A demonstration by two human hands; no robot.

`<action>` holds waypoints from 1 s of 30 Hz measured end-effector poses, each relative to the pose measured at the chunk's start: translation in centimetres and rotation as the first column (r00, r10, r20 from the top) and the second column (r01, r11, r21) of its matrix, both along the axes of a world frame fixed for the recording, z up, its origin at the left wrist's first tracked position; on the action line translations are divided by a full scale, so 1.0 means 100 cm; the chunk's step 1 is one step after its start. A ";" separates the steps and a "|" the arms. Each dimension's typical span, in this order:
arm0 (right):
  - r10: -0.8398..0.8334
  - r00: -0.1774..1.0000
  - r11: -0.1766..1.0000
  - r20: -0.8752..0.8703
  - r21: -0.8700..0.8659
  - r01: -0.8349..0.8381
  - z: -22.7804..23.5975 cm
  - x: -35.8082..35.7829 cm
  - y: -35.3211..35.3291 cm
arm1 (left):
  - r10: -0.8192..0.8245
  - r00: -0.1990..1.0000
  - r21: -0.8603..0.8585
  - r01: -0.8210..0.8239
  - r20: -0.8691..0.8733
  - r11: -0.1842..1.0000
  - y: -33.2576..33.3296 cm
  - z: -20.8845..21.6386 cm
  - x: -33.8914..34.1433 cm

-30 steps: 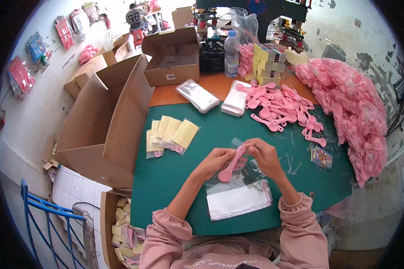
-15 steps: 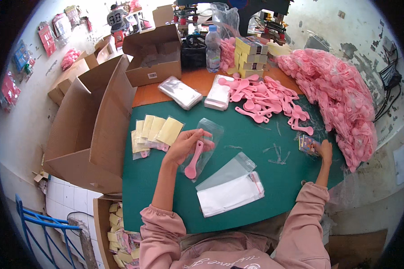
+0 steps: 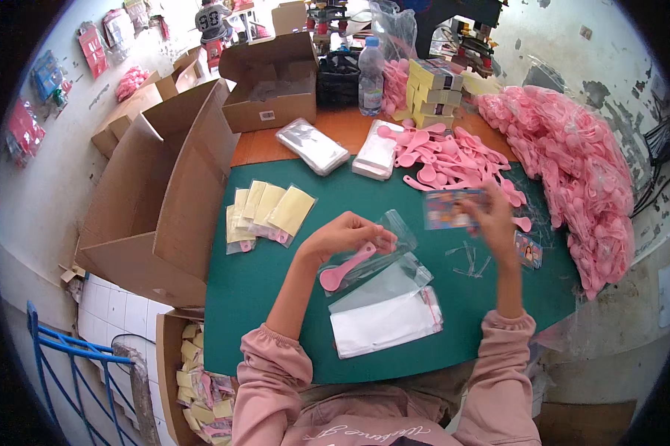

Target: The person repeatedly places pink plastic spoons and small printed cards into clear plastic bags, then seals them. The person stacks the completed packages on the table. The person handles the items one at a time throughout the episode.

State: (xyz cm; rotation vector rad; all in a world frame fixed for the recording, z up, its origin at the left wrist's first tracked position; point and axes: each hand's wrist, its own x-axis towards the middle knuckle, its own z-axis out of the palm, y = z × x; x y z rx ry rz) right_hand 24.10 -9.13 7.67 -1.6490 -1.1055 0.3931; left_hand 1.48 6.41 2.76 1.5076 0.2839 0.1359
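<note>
My left hand (image 3: 353, 234) is closed on a clear plastic bag (image 3: 399, 229) at the middle of the green table. A pink measuring spoon (image 3: 339, 276) lies at a slant under that hand, seemingly inside the bag. My right hand (image 3: 491, 215), a little blurred, pinches a colourful printed card (image 3: 446, 209) to the right of the bag. More such cards (image 3: 528, 250) lie by the table's right side. Just below my left hand rests a stack of clear bags with white backing (image 3: 385, 327).
Several finished packets with cream cards (image 3: 291, 209) lie at left. Loose pink spoons (image 3: 454, 160) and a large bagged spoon heap (image 3: 565, 163) fill the right rear. Bag stacks (image 3: 313, 147), card bundles (image 3: 433, 93), a bottle (image 3: 371, 78) and cardboard boxes (image 3: 153, 178) stand around.
My right hand has lifted a card from the pile at right and carried it left toward the bag. My left hand has shifted right with the bag, turning the spoon flatter.
</note>
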 end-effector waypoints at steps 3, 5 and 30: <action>0.134 0.986 0.990 -0.097 0.068 -0.127 -0.011 -0.027 0.020 | 0.041 0.998 0.080 -0.038 -0.038 0.996 -0.003 -0.001 0.013; 0.183 0.983 0.983 -0.012 -0.017 -0.183 -0.015 -0.039 0.018 | 0.078 0.994 0.124 -0.067 -0.083 0.990 -0.001 -0.003 0.011; 0.511 0.856 0.832 0.078 -0.292 -0.471 -0.050 -0.045 0.022 | -0.013 0.999 0.447 0.031 -0.043 0.894 -0.018 -0.002 0.022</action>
